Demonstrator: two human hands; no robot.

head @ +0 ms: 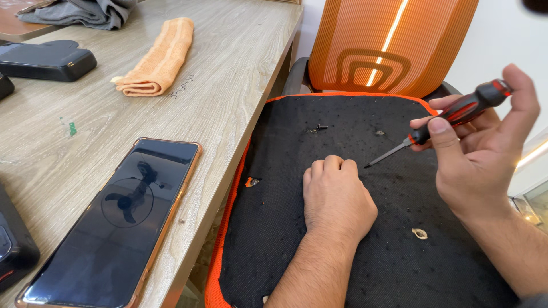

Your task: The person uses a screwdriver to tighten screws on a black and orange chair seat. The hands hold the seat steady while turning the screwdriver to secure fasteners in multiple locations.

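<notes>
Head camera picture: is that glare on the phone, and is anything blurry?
Head view: the phone screen mirrors a ceiling fan; a bright strip shines through the orange chair back; the left hand, right hand and screwdriver look sharp.

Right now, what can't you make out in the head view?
- Left hand: fingers curled under on the black chair seat; whatever lies beneath them is hidden.
- Screwdriver in the right hand: tip type too small to tell.
- Small dark screw-like piece on the seat: too small to identify.
- Black object on the table: cut off by the left edge.
- Grey cloth: cut off by the top edge.
</notes>
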